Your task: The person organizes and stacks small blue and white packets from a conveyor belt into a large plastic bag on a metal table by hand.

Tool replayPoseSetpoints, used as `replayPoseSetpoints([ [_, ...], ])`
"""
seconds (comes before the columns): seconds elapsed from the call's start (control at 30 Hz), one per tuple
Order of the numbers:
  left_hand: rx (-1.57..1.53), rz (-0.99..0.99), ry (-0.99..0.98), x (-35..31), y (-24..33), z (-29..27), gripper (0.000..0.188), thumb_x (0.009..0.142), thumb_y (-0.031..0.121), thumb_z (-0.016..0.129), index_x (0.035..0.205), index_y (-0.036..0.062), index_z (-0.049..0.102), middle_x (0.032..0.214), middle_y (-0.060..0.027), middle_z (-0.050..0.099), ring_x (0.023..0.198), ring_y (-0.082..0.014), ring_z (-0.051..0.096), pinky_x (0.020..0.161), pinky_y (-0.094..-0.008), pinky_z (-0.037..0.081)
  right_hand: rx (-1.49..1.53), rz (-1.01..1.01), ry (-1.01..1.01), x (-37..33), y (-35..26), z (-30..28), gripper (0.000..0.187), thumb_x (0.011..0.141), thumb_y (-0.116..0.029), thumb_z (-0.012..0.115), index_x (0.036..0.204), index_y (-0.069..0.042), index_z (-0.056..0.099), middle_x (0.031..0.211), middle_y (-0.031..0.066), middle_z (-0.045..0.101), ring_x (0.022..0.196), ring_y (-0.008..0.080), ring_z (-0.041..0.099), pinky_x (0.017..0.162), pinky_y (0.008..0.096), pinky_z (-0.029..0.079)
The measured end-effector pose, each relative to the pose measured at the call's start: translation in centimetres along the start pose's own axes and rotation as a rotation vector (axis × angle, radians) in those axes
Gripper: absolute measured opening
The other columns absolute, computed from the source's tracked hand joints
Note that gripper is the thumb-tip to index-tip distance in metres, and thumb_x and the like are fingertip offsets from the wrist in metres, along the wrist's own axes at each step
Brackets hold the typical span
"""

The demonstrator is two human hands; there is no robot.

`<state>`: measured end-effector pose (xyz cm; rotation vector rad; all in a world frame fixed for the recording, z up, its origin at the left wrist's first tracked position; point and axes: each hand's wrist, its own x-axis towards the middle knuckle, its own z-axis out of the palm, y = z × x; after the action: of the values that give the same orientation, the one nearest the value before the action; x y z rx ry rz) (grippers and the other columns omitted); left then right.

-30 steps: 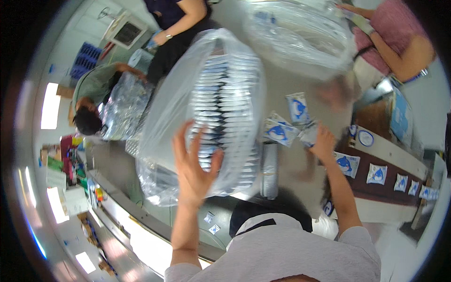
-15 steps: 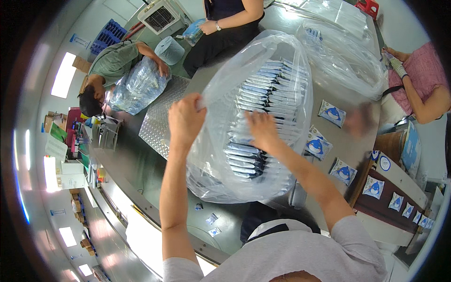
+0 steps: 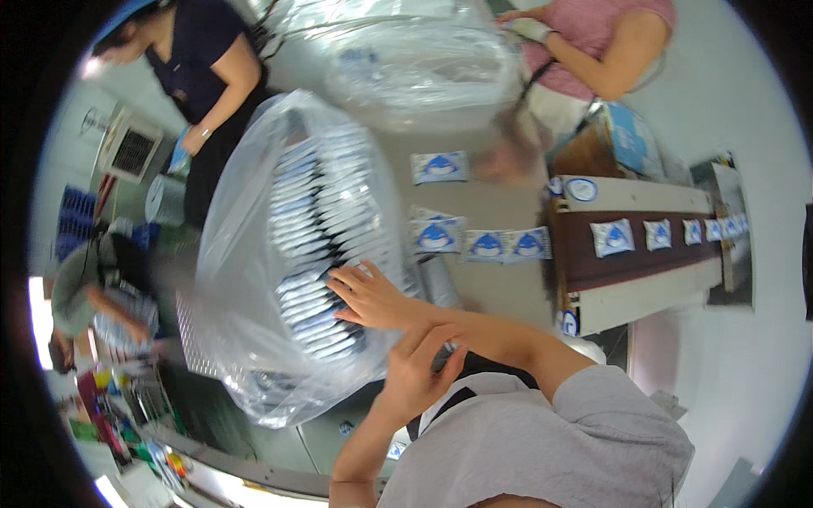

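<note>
1. Evidently, the clear bag [image 3: 233, 224] sits on the counter [image 3: 500, 288] with its mouth spread wide, which presumably leaves the inside easy to reach.
2. The stacked packets [image 3: 292, 182] stand inside it in two long columns, face against face; set so, they probably prop one another up and waste little room.
3. The right grip [image 3: 373, 298] is over the nearer part of the columns, by their dividing line, fingers partly spread. It seems to touch the packets, perhaps to steady or straighten them; whether it has hold of one, I cannot tell.
4. The left grip [image 3: 417, 364] hangs by the right forearm [image 3: 500, 326], fingers loosely curled with a gap to the thumb, and nothing shows in it. Whether it touches that forearm is unclear.
5. The loose packets [image 3: 487, 245] lie flat on the counter between bag and conveyor [image 3: 584, 269], most in a near row and one farther off, a spot likely chosen for easy reach.
6. The belt packets [image 3: 611, 237] lie in a spaced line, perhaps so that they arrive singly.
</note>
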<state>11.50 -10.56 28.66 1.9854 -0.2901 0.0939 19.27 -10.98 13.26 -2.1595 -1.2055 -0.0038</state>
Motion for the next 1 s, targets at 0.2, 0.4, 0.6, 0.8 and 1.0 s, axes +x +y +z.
replayPoseSetpoints([
  [0.2,-0.199,-0.359,-0.347,-4.6,-7.7,14.0,0.015,0.085,0.007,0.061,0.099,0.0021,0.063,0.082,-0.0105,0.064,0.073,-0.0167,0.061,0.065,-0.0268,0.047,-0.098,0.319,-0.015,-17.8,11.7,-16.9,0.038,0.079,-0.015,0.061,0.115,-0.003,0.053,0.114,0.0153,0.056,0.111,0.0317,0.05,0.095,0.0415,0.038],
  [0.4,-0.185,-0.582,-0.533,-5.3,-9.7,18.8,0.019,0.089,0.015,0.058,0.102,0.0023,0.062,0.087,-0.0093,0.066,0.079,-0.0169,0.063,0.072,-0.0288,0.05,-0.636,0.734,-0.141,-39.2,29.5,-34.2,0.035,0.084,-0.008,0.05,0.118,-0.012,0.053,0.119,0.0091,0.057,0.112,0.0272,0.051,0.09,0.0488,0.038],
  [0.6,-0.304,-0.671,-0.52,-2.8,-12.5,23.5,0.021,0.09,0.017,0.058,0.104,0.0017,0.062,0.093,-0.0084,0.066,0.084,-0.016,0.062,0.075,-0.0279,0.049,-0.387,0.807,-0.842,-37.4,31.9,-36.1,0.037,0.062,-0.023,0.077,0.095,-0.012,0.063,0.103,0.0031,0.057,0.104,0.0275,0.052,0.085,0.0471,0.039],
  [0.8,-0.832,-1.062,-0.117,0.3,-17.0,33.1,0.034,0.086,0.018,0.062,0.115,0.0009,0.056,0.102,-0.0076,0.062,0.096,-0.0166,0.057,0.08,-0.0268,0.045,0.24,0.2,-0.473,-24.9,31.0,-26.2,0.038,0.066,-0.025,0.077,0.094,-0.004,0.061,0.099,0.0126,0.059,0.101,0.0329,0.054,0.087,0.039,0.043],
  [1.0,-1.594,-1.198,0.262,3.1,-18.8,37.5,0.025,0.086,0.01,0.058,0.108,0.005,0.05,0.099,-0.0067,0.055,0.097,-0.0196,0.054,0.092,-0.0337,0.044,-0.067,0.408,-0.876,-22.9,29.3,-15.9,0.068,0.052,-0.046,0.082,0.101,-0.004,0.061,0.114,0.016,0.056,0.105,0.0344,0.056,0.088,0.0437,0.046],
])
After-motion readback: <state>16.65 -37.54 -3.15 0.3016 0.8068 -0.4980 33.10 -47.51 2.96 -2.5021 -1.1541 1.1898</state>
